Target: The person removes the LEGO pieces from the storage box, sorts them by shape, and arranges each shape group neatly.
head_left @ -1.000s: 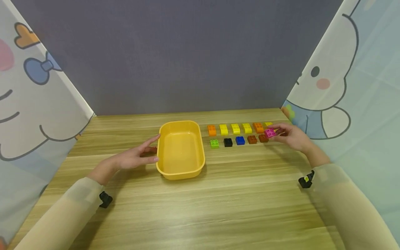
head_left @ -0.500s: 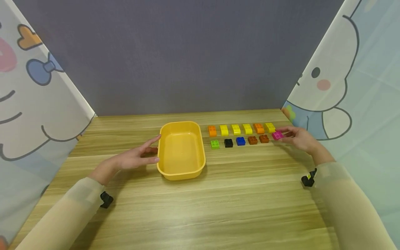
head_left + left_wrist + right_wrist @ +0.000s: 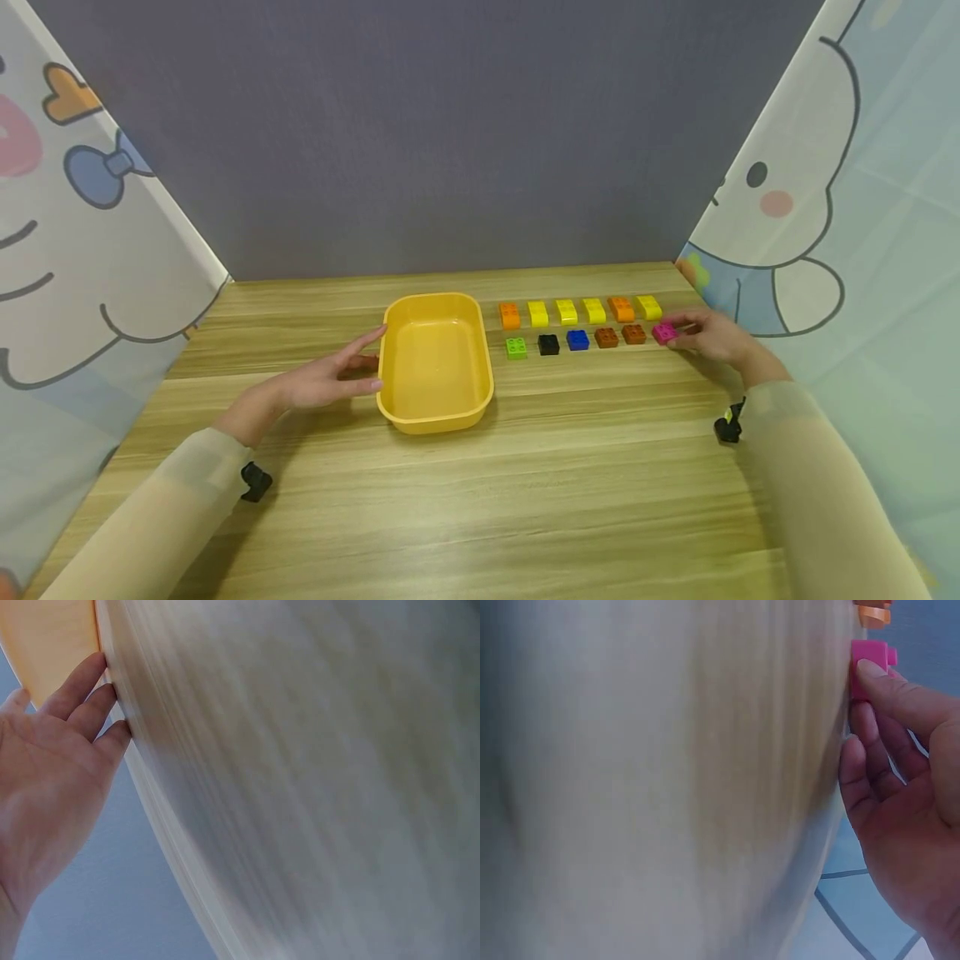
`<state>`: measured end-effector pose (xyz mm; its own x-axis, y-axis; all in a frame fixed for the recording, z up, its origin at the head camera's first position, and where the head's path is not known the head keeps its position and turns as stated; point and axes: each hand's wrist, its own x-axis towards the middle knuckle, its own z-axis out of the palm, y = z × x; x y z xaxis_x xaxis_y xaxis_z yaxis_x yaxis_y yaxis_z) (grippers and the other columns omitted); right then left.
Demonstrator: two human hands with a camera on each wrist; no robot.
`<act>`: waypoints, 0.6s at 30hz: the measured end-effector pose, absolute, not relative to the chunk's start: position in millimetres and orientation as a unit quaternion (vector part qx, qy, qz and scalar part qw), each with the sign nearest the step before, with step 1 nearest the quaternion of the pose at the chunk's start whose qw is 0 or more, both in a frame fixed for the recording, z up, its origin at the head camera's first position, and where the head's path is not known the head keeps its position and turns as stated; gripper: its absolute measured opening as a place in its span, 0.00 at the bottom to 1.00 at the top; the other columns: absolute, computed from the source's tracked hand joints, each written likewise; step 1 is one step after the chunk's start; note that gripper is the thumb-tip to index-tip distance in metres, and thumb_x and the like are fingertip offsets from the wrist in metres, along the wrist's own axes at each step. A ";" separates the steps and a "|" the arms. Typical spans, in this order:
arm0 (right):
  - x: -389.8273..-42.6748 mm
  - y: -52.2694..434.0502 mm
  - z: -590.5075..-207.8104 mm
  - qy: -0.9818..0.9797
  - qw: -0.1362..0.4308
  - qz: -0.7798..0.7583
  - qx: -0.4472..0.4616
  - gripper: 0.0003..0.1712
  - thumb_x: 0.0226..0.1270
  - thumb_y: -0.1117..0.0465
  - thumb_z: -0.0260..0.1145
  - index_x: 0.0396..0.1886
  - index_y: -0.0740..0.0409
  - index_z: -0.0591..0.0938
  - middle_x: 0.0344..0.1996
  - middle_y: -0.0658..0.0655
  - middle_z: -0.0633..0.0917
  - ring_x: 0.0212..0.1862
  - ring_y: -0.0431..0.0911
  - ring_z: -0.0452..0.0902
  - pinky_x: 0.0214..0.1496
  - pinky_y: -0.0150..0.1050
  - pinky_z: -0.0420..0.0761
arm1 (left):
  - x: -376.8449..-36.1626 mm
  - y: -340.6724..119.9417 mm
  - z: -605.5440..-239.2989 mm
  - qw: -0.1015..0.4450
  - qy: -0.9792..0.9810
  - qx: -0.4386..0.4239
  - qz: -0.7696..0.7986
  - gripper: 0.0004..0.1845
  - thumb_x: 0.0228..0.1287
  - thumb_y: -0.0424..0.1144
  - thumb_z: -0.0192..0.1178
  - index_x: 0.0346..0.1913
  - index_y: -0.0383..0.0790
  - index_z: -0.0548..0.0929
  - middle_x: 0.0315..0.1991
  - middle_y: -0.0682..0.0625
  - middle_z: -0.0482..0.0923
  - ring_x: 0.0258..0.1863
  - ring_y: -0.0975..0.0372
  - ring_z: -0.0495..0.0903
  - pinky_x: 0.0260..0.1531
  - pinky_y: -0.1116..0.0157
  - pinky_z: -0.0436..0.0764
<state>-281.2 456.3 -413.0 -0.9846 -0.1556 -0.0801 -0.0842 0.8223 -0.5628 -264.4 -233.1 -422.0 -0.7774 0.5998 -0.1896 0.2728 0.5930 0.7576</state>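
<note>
My right hand (image 3: pixel 712 337) pinches a pink toy building block (image 3: pixel 663 333) between thumb and fingers, at the right end of the near row on the table. In the right wrist view the pink block (image 3: pixel 866 669) sits against the tabletop, thumb on its side. My left hand (image 3: pixel 322 379) touches the left side of a yellow plastic basin (image 3: pixel 435 423) with straight, spread fingers. The left wrist view shows the open palm (image 3: pixel 52 765) beside the basin's wall (image 3: pixel 56 645). Nothing lies inside the basin.
The near row also holds a green block (image 3: pixel 516 347), a black block (image 3: pixel 548 344), a blue block (image 3: pixel 577 339) and brown blocks (image 3: pixel 607 337). Behind it runs a row of orange blocks (image 3: pixel 510 315) and yellow blocks (image 3: pixel 537 313). A grey panel (image 3: pixel 450 150) bounds the wooden table (image 3: pixel 480 517).
My right hand has carried the pink block slightly right, then down into line with the near row. The left hand and the basin stay where they were.
</note>
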 end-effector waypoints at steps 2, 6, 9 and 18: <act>-282.9 456.2 -414.3 0.953 0.060 -0.289 -0.064 0.31 0.80 0.57 0.72 0.75 0.68 0.77 0.68 0.78 0.80 0.60 0.64 0.83 0.44 0.33 0.81 | -264.1 -233.0 -422.0 0.220 0.865 0.250 0.375 0.52 0.82 0.55 0.63 0.91 0.67 0.37 0.85 0.30 0.62 0.85 0.34 0.61 0.77 0.26 0.64; -285.0 456.2 -414.5 0.953 0.061 -0.288 -0.064 0.31 0.80 0.59 0.72 0.74 0.70 0.77 0.67 0.79 0.80 0.60 0.65 0.82 0.44 0.33 0.81 | -264.0 -233.3 -422.0 0.219 0.867 0.250 0.372 0.52 0.81 0.56 0.63 0.91 0.68 0.36 0.85 0.31 0.62 0.85 0.33 0.61 0.77 0.25 0.63; -284.5 454.6 -413.0 0.953 0.064 -0.290 -0.065 0.31 0.80 0.60 0.72 0.74 0.70 0.76 0.67 0.79 0.79 0.61 0.67 0.82 0.44 0.32 0.81 | -264.2 -233.6 -421.6 0.218 0.868 0.248 0.372 0.52 0.81 0.56 0.63 0.91 0.68 0.37 0.85 0.31 0.62 0.85 0.34 0.61 0.77 0.25 0.62; -284.8 454.9 -415.9 0.951 0.063 -0.297 -0.064 0.31 0.79 0.61 0.72 0.74 0.71 0.76 0.68 0.80 0.78 0.60 0.66 0.82 0.44 0.31 0.81 | -264.4 -233.9 -423.3 0.216 0.866 0.255 0.372 0.52 0.82 0.56 0.63 0.91 0.67 0.37 0.84 0.30 0.63 0.84 0.34 0.62 0.77 0.25 0.63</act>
